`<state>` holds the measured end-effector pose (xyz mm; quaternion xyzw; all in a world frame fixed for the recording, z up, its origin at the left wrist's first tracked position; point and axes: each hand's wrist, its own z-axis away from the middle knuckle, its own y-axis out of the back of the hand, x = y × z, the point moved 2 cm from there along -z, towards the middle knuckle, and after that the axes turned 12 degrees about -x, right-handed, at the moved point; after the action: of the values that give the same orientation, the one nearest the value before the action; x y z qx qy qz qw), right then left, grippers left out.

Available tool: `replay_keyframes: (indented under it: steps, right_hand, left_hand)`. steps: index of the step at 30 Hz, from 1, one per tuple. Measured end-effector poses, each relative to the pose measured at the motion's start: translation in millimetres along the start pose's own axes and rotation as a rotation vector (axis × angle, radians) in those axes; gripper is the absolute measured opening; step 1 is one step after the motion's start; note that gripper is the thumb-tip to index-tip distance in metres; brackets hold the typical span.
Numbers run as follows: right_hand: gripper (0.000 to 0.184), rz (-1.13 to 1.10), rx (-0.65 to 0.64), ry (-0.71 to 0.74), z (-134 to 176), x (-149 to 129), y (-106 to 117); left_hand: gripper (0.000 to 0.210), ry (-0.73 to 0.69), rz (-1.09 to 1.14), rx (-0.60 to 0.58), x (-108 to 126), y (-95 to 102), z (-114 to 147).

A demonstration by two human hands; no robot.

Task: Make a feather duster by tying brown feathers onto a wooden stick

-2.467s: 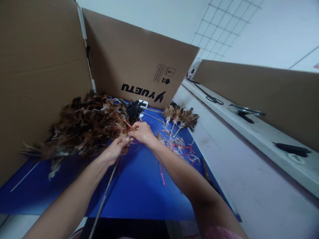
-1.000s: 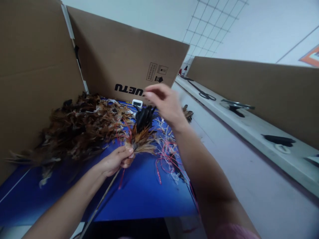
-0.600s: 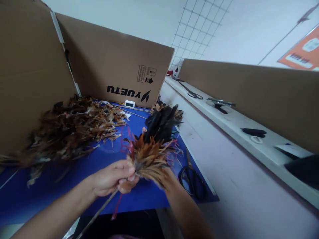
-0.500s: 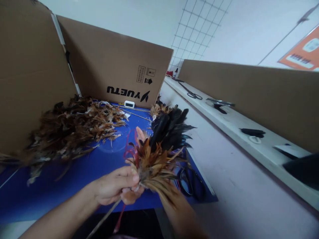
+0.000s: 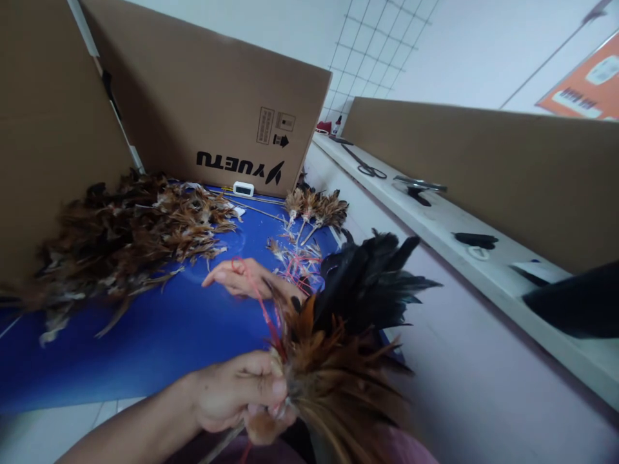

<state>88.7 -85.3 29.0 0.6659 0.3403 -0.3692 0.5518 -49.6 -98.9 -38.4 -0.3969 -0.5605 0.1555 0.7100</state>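
Near the bottom, my left hand [image 5: 242, 393] is closed around the bound base of a feather duster [image 5: 333, 367], whose thin stick shows below the fingers. Its feathers are brown and orange, with a bunch of long black ones [image 5: 370, 277] on the far side. Pink-red string [image 5: 264, 309] runs up from the binding. Beyond the duster, my right hand [image 5: 239, 278] reaches left over the blue table, fingers stretched out; the string crosses in front of it. Whether the string touches the fingers, I cannot tell. Left of it lies a big heap of loose brown feathers [image 5: 135, 238].
Cardboard panels [image 5: 207, 96] stand behind and left of the blue table [image 5: 130, 361]. A small white display [image 5: 243, 189], finished-looking feather bunches [image 5: 316, 209] and pink string scraps [image 5: 302, 267] lie on the table. On the right ledge are scissors [image 5: 370, 169] and dark tools [image 5: 476, 240].
My right hand has come out from behind the duster and reached left past it. My left hand has brought the duster closer and slightly right. The view has shifted a little.
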Motion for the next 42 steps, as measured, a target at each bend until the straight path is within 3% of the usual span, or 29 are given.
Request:
replay_keyframes:
  steps: [2, 5, 9, 13, 17, 23, 31, 38, 42]
  right_hand:
    - [0.031, -0.013, -0.339, 0.073, -16, -5, 9]
    - [0.027, 0.056, -0.410, 0.140, -30, -10, 37]
    - [0.022, 0.225, -0.369, 0.200, -30, -19, 65]
    - [0.014, 0.474, -0.302, 0.284, -14, -37, 74]
    - [0.013, 0.775, -0.238, 0.373, 12, -59, 76]
    - [0.014, 1.013, -0.143, 0.340, 50, -66, 65]
    - [0.020, 0.867, -0.011, 0.297, 76, -29, 41]
    - [0.022, 0.659, -0.009, 0.262, 103, 5, 20]
    - [0.021, 0.592, -0.014, 0.182, 114, 22, 23]
  left_hand:
    - [0.047, 0.045, -0.039, 0.075, -4, 5.4, 11]
    - [0.048, 0.104, -0.095, 0.161, -7, 14.4, 29]
    - [0.045, 0.166, -0.137, 0.183, -8, 24.9, 48]
    - [0.039, 0.158, -0.198, 0.218, -2, 36.3, 61]
    - [0.040, 0.114, -0.344, 0.406, 14, 48.7, 74]
    - [0.042, -0.025, -0.575, 0.651, 45, 65.7, 85]
    - [0.037, -0.204, -0.653, 0.874, 77, 76.0, 92]
    - [0.037, -0.272, -0.644, 0.921, 92, 76.3, 101]
    - [0.039, -0.277, -0.633, 0.938, 98, 84.7, 113]
